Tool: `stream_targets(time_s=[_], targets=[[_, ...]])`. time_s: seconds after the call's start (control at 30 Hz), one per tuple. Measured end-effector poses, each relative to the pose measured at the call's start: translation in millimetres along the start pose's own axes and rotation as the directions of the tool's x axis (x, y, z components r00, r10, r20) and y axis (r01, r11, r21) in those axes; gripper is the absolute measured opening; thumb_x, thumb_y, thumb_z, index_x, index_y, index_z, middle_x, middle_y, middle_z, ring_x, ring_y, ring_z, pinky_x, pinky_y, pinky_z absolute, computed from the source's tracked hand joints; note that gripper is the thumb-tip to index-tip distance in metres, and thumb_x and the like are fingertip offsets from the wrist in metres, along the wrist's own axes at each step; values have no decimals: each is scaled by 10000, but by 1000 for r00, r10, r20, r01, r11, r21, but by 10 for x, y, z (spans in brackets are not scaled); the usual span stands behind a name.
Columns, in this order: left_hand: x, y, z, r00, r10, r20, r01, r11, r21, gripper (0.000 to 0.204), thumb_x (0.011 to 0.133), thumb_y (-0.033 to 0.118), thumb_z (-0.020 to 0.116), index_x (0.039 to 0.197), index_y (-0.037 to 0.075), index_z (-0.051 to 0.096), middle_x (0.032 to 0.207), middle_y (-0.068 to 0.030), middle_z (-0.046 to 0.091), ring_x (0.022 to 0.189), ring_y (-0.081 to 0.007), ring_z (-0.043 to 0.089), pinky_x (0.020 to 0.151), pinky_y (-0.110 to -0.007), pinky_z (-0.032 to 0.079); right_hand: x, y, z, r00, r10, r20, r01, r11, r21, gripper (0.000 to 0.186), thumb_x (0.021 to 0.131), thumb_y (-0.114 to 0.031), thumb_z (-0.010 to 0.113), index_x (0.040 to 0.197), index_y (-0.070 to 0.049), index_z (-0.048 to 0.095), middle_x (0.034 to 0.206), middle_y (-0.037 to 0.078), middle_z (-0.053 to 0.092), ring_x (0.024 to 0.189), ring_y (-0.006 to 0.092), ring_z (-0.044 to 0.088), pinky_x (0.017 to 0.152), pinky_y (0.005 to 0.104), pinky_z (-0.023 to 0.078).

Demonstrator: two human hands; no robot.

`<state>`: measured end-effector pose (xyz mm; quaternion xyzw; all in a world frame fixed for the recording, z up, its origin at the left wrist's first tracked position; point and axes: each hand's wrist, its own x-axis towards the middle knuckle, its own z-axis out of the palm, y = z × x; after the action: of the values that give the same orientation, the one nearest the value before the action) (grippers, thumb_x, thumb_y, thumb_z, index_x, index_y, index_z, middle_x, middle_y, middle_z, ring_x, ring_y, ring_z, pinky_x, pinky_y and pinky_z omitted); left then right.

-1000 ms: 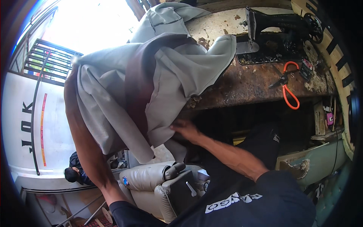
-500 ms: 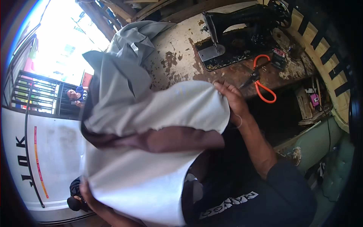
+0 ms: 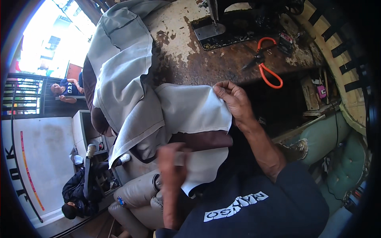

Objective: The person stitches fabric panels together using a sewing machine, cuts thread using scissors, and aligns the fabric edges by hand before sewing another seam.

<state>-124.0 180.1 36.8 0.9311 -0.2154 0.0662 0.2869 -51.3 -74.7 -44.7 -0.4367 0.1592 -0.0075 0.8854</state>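
Observation:
My right hand [image 3: 234,101] pinches the upper right corner of a pale grey upholstery panel [image 3: 192,107] with seam lines along its edges and a maroon-brown piece [image 3: 212,140] along its lower part. My left hand [image 3: 171,166] is motion-blurred over the panel's lower left; its fingers are too smeared to read. More grey cloth [image 3: 121,59], with maroon parts, hangs over the left end of the worn work table [image 3: 170,63]. Scissors with orange handles [image 3: 270,73] lie on the table, right of my right hand, beside a small dark pack [image 3: 286,43].
A black sewing machine [image 3: 220,29] stands at the table's back. Grey padded seats [image 3: 135,192] are below, a green tufted seat [image 3: 345,158] at right. One person in dark clothes [image 3: 79,190] is at lower left; another [image 3: 65,89] sits near the railing [image 3: 20,95].
The grey cloth has been turned and opened out, with my right hand now at a panel's corner above its earlier place. My left hand has moved inward from the far left.

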Motion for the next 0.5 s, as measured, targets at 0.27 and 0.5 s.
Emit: stream_targets(time_s=[0.27, 0.5], targets=[[-161, 172, 724, 971, 188, -144, -176, 980, 95, 269, 815, 60, 808, 1074, 64, 738, 1083, -118, 686, 1114, -326, 614, 1012, -454, 435, -56, 41, 111, 998, -51, -21, 53, 992, 113, 172, 996, -161, 747, 1090, -35, 677, 944, 11, 698, 841, 63, 638, 772, 219, 518], [103, 4, 32, 898, -398, -187, 218, 773, -596, 176, 1082, 85, 567, 1072, -41, 690, 959, -60, 690, 910, -108, 636, 832, -241, 507, -53, -94, 199, 997, 13, 71, -11, 1000, -25, 203, 1013, -187, 726, 1091, -12, 659, 905, 27, 684, 756, 79, 658, 595, 249, 577]])
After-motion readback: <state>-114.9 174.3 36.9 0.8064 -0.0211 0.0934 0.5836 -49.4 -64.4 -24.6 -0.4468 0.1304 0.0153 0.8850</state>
